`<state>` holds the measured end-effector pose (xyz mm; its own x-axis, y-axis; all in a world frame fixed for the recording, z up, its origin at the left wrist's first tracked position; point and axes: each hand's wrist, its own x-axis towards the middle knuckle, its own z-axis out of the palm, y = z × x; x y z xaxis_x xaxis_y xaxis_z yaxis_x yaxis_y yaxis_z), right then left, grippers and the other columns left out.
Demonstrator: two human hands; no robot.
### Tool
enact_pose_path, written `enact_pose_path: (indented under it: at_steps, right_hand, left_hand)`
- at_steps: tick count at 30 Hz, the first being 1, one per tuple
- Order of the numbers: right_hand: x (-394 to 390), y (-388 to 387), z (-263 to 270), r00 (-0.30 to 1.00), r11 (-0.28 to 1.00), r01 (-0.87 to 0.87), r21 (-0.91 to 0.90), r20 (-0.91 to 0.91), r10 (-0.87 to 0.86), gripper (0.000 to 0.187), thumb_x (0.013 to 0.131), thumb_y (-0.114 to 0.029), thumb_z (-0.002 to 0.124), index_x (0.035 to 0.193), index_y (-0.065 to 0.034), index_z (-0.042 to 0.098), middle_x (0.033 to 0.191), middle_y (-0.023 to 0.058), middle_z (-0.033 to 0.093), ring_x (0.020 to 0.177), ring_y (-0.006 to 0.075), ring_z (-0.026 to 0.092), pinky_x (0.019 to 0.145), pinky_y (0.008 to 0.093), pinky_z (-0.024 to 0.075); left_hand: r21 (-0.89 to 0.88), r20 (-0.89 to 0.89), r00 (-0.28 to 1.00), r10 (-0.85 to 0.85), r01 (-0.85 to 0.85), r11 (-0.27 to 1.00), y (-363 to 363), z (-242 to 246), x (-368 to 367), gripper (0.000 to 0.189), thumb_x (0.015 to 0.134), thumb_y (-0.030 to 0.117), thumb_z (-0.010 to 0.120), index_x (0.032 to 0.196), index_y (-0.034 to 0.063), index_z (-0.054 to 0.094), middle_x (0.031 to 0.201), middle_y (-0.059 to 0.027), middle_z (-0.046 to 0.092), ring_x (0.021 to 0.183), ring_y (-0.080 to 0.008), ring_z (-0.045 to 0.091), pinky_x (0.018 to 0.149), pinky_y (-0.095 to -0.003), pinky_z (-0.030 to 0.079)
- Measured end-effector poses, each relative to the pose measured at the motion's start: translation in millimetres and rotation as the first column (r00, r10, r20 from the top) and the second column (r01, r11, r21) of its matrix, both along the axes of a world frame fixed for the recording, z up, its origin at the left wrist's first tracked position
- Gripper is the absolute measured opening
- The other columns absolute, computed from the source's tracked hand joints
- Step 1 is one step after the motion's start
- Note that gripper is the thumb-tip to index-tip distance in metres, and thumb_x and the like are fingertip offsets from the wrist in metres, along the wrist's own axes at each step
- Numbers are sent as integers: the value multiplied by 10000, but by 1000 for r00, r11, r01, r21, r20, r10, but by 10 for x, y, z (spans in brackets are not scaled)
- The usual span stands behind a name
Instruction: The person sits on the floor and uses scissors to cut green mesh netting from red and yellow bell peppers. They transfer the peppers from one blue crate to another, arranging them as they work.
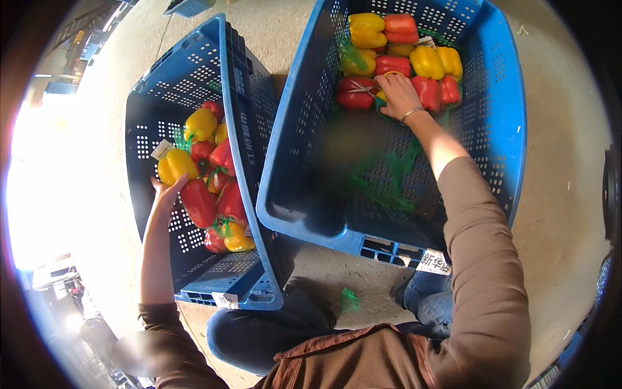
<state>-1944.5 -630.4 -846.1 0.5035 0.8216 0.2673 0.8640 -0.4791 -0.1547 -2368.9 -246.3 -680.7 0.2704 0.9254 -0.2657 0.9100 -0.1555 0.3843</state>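
Note:
My left hand (167,189) is inside the left blue plastic crate (132,121), cupping the near end of a yellow bell pepper (176,164). A white label (162,149) stands at that pepper's far end. Red bell peppers (198,203) lie right beside the hand, some with green netting about them. In the right blue plastic crate (272,175), my right hand (398,95) grips a pair of scissors (360,88). The blades point left over a red bell pepper (352,99); a yellow handle loop shows by my fingers. Yellow bell peppers (427,63) fill the crate's far end.
Loose green netting (401,170) lies on the right crate's floor. Between my knees, a green scrap (349,300) rests on the concrete floor (359,272). The crates stand close together, the left one tilted. Another blue container (190,7) shows at the top.

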Motion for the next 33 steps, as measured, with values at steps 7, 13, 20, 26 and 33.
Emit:
enact_pose_path:
  at_steps: [7,13,20,26,33]
  right_hand:
    - [-33,-117,225,972,985,-170,-43,-174,160,597,610,-150,795,1129,-133,500,1088,122,588,1085,334,543,902,426,449]
    - [-23,-210,252,917,994,-106,-30,-389,86,532,615,-36,720,1086,-116,485,1090,128,590,1106,352,530,924,413,449]
    - [-37,-186,102,920,992,-22,126,-385,70,477,662,-17,683,1091,-125,507,1091,118,615,1112,337,548,910,428,453]
    - [-84,-254,36,921,988,-7,155,-385,67,454,696,-48,687,1105,-126,507,1087,120,616,1115,330,548,925,422,443]
    - [211,-138,708,847,979,77,190,-530,37,474,786,-330,733,1168,-121,548,1080,142,633,961,321,630,790,400,512]
  left_hand:
    - [699,303,314,-900,568,434,-1602,550,1685,548,784,-15,609,1314,74,504,1256,-154,553,1132,-305,542,983,-377,435]
    - [-345,80,692,-717,694,632,-2568,-465,2573,478,776,20,593,1241,-44,503,1091,-256,616,1104,-313,596,927,-416,481]
    - [-175,-15,852,-523,513,840,-2514,-1729,2502,878,776,336,736,1430,-5,259,1400,-278,412,1274,-387,464,1033,-430,418]
    - [-337,-126,913,-389,329,882,-2345,-2205,2623,582,757,287,721,1257,27,574,1246,-220,587,1181,-370,556,1020,-409,432]
    - [-712,194,963,-185,268,649,-2698,-1139,2402,218,915,233,513,978,57,626,751,-49,562,680,-197,515,651,-334,440]
